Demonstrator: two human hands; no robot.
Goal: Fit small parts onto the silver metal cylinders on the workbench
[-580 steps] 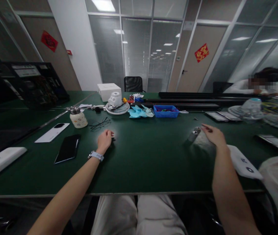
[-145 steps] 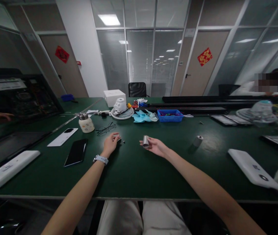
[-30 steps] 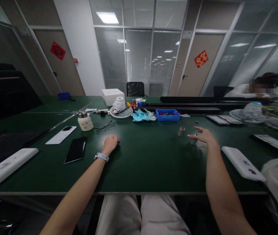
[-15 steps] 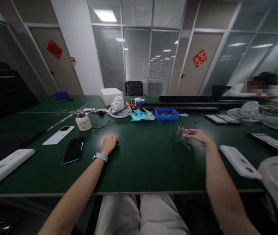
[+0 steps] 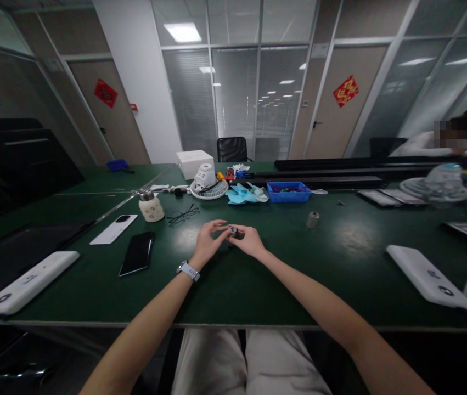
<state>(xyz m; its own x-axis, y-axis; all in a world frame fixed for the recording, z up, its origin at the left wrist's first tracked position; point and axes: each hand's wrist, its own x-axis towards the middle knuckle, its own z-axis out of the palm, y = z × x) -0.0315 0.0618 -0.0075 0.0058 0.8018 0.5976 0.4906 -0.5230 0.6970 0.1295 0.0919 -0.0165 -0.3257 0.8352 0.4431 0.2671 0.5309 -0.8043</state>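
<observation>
Over the middle of the table, a small silvery metal cylinder (image 5: 232,231) is pinched between the fingertips of both hands. My left hand (image 5: 207,242), with a watch (image 5: 189,270) on its wrist, reaches it from the left with thumb and fingers. From the other side, my right hand (image 5: 251,241) grips it, fingers bent around it. The fingers cover much of the piece, so its details are hard to make out. A second grey metal cylinder (image 5: 312,219) stands upright on the table, to the right of my right hand.
Left of my hands lie a black phone (image 5: 136,253), a white phone (image 5: 113,229), glasses (image 5: 183,215) and a jar (image 5: 151,208). Behind are a white fan part (image 5: 205,178), light-blue fan blades (image 5: 243,194) and a blue tray (image 5: 288,198). White devices (image 5: 426,277) flank me; another person sits far right.
My right hand has moved left to the middle with the metal cylinder. My left hand has moved right and its fingers now meet the piece. The other cylinder stays standing on the table.
</observation>
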